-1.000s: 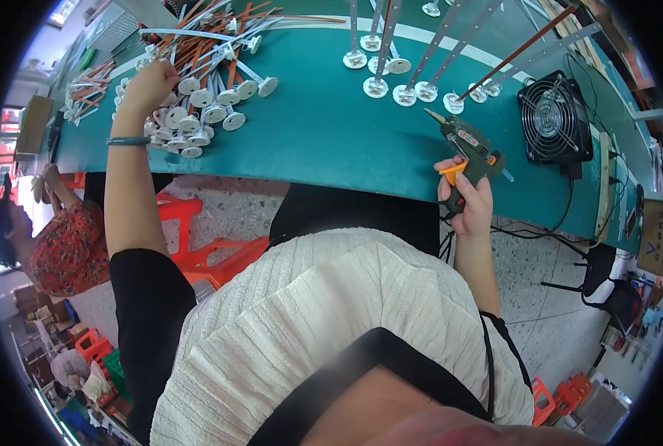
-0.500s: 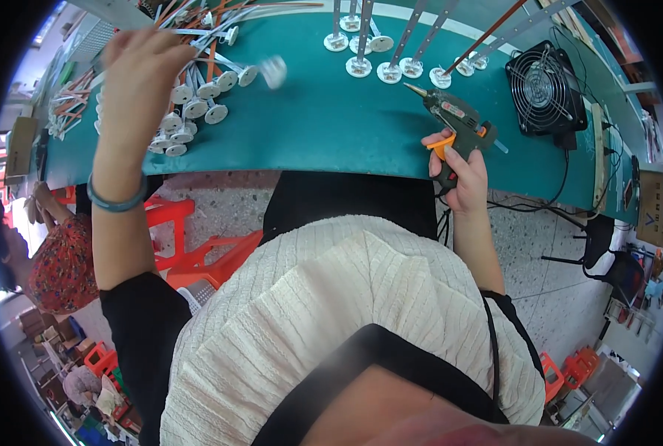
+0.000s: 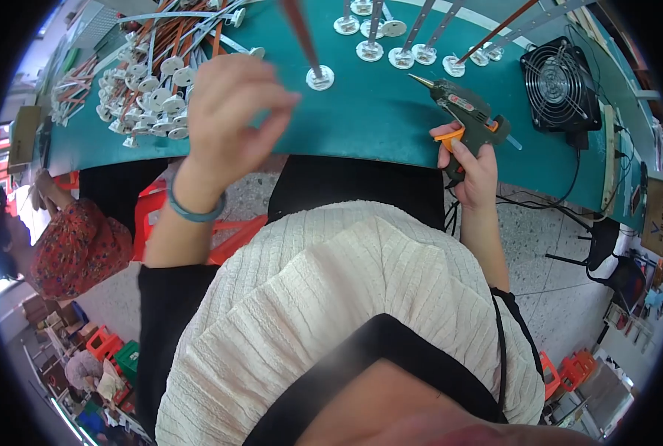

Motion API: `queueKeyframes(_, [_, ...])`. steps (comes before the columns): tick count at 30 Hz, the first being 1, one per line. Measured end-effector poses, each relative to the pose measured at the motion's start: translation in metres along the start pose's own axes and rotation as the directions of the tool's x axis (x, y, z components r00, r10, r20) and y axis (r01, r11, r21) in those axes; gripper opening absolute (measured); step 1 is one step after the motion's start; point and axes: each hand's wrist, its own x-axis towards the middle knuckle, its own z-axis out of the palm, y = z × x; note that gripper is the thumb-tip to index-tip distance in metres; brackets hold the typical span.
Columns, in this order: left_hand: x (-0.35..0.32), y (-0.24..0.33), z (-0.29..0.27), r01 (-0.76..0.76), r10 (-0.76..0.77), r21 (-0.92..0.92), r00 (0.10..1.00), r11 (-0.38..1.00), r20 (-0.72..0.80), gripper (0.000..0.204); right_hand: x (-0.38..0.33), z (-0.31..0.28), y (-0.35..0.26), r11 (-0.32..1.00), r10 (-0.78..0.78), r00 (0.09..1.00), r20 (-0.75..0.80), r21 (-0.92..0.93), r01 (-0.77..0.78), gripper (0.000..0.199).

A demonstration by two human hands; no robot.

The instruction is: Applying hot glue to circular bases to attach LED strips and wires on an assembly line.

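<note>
Around the glue gun (image 3: 465, 108), likely hard and sturdy, the right hand (image 3: 480, 175) is closed. Left of the gun, the left hand (image 3: 235, 119) hangs half-curled, seemingly empty; just beyond, a brown strip (image 3: 303, 37) stands on a white disc (image 3: 324, 83), likely light and stiff, best pinched mid-length.

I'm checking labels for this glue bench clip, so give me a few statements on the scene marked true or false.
1. The right hand holds a glue gun. True.
2. The black fan stands left of the glue gun. False: it stands to the right of it.
3. A brown strip rises from a round white base. True.
4. The bracelet is on the right wrist. False: it is on the left wrist.
5. The tabletop is red. False: it is green.
</note>
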Motion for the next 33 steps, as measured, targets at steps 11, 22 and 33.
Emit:
queueKeyframes(11, [-0.008,-0.021,0.098,0.621,-0.609,-0.397,0.774,0.676,0.175,0.025,0.0,0.003,0.002,0.999,-0.014,1.0,0.019,-0.044,0.015,0.032])
queueKeyframes(22, [-0.009,-0.004,0.089,0.647,-0.686,-0.676,0.67,0.351,0.285,0.015,-0.014,-0.017,-0.026,0.913,0.219,0.933,-0.285,-0.277,-0.299,0.03])
queueKeyframes(33, [0.018,0.034,0.073,0.514,-0.634,-0.84,0.711,0.174,0.304,0.015,-0.013,0.034,-0.083,0.448,-0.351,0.936,0.019,-0.875,0.186,0.023])
